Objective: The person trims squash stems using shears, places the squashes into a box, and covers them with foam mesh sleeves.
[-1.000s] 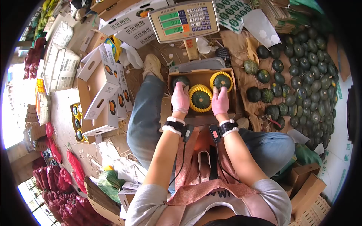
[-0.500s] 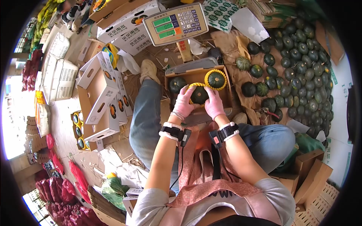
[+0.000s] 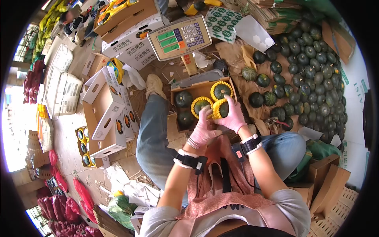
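My right hand (image 3: 233, 116), in a pink glove, is closed around a dark green pumpkin (image 3: 223, 110) in a yellow foam net, at the front right of the open cardboard box (image 3: 179, 84). My left hand (image 3: 202, 132), also gloved, has its thumb and fingers apart. Its fingertips are at the front of another netted pumpkin (image 3: 200, 105); whether they touch it I cannot tell. A third netted pumpkin (image 3: 222, 91) sits at the back right of the box. On the left side lie two bare pumpkins (image 3: 184, 98). The box rests on a scale with a lit display (image 3: 179, 38).
Many loose dark pumpkins (image 3: 316, 79) cover the floor at right, some on brown paper (image 3: 245, 100). White and brown cartons (image 3: 103, 106) stand at left near white plastic crates (image 3: 67, 93). A filled carton (image 3: 122, 17) tops the stack behind the scale. Red net bags (image 3: 63, 209) lie lower left.
Both hands were together on one netted pumpkin. Now my left hand has come back and opened, and my right hand holds a netted pumpkin farther right. The reading on the scale's display has changed.
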Available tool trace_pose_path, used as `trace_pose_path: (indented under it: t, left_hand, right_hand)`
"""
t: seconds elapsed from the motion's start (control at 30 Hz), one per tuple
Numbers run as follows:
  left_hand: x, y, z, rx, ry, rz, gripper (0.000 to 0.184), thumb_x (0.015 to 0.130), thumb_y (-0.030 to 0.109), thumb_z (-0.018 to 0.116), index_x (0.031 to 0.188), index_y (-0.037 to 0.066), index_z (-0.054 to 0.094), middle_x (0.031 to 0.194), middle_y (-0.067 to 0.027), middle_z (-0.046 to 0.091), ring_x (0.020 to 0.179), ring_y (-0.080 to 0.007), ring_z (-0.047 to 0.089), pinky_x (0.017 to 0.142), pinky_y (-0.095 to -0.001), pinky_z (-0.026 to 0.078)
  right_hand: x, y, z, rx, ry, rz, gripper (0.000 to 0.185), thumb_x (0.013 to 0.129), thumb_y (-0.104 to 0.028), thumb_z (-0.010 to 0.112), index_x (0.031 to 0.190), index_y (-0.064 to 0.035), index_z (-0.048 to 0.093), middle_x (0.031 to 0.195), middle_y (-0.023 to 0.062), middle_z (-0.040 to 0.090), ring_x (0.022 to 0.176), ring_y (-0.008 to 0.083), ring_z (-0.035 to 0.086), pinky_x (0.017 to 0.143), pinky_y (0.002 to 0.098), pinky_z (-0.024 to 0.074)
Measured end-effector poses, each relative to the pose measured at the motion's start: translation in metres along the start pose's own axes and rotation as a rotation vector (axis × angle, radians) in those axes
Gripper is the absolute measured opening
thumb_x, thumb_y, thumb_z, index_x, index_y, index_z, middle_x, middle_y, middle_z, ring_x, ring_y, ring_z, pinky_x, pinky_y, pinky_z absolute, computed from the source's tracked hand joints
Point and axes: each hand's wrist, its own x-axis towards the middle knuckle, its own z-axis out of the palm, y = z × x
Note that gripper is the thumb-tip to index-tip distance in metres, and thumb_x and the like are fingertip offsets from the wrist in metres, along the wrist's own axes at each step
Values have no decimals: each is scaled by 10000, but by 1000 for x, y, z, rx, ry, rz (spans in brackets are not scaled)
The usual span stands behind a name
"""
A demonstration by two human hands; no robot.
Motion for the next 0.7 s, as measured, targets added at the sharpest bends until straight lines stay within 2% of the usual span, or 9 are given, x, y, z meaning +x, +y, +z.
trace_pose_path:
  t: [0.03,0.1,0.17,0.23,0.33,0.47,0.57,0.63,0.7]
  left_hand:
    - [3,-17,-10,33,10,49,873,669,-69,680,1371,149,209,1284,-123,426,1153,-253,442,868,-354,467]
    - [7,-40,-17,356,274,-98,688,698,47,682,1294,125,348,1204,-134,504,1132,-268,477,864,-391,464]
    - [4,-49,-18,1409,187,22,610,664,186,696,1223,127,460,1113,-123,562,1075,-294,499,883,-404,437]
    - [0,-76,-22,1576,92,56,587,643,340,696,1160,135,507,1138,-111,533,1104,-313,473,999,-473,295]
    - [-6,-75,-19,1630,32,68,532,667,360,689,1139,170,531,1185,-82,496,1155,-295,422,1026,-500,230]
    - [-7,-77,-29,1629,-32,131,381,695,357,666,1034,191,612,1170,-53,484,1173,-271,397,1019,-523,222]
    - [-6,-81,-31,1660,-50,120,367,702,380,656,1020,198,627,1146,-43,486,1142,-261,409,1009,-527,226]
    - [-7,-83,-29,1633,6,166,279,658,311,667,922,220,650,1147,-14,490,1134,-249,405,990,-505,234]
    - [-6,-83,-29,1670,-28,129,344,648,322,668,979,232,645,1186,-23,470,1155,-256,384,997,-505,221]
  right_hand:
    - [2,4,-6,-25,-79,75,934,510,-364,824,1312,-241,360,1138,222,455,1066,396,496,880,432,445]
    - [5,4,-19,-246,-215,146,876,529,-386,792,1294,-237,393,1147,212,455,1061,382,506,881,424,447]
    - [8,0,-25,-348,-260,120,827,530,-417,785,1261,-249,438,1180,210,461,1094,372,491,897,414,443]
    - [18,-9,-24,-406,-383,142,790,531,-421,784,1237,-245,477,1227,201,459,1121,366,479,914,407,437]
    - [31,-19,-15,-521,-442,204,759,560,-436,761,1240,-226,497,1271,180,455,1152,347,462,919,399,438]
    - [31,-23,12,-651,-236,201,707,594,-398,731,1227,-232,464,1168,172,459,1081,342,476,865,403,450]
    - [19,-5,38,-658,-85,156,763,599,-357,753,1262,-232,395,1174,173,385,1066,346,430,843,418,427]
    - [13,8,48,-632,-19,95,808,602,-355,767,1294,-232,370,1209,177,346,1090,352,409,864,420,420]
    - [12,20,53,-575,-23,75,870,606,-366,772,1340,-230,325,1257,183,305,1134,359,375,901,419,404]
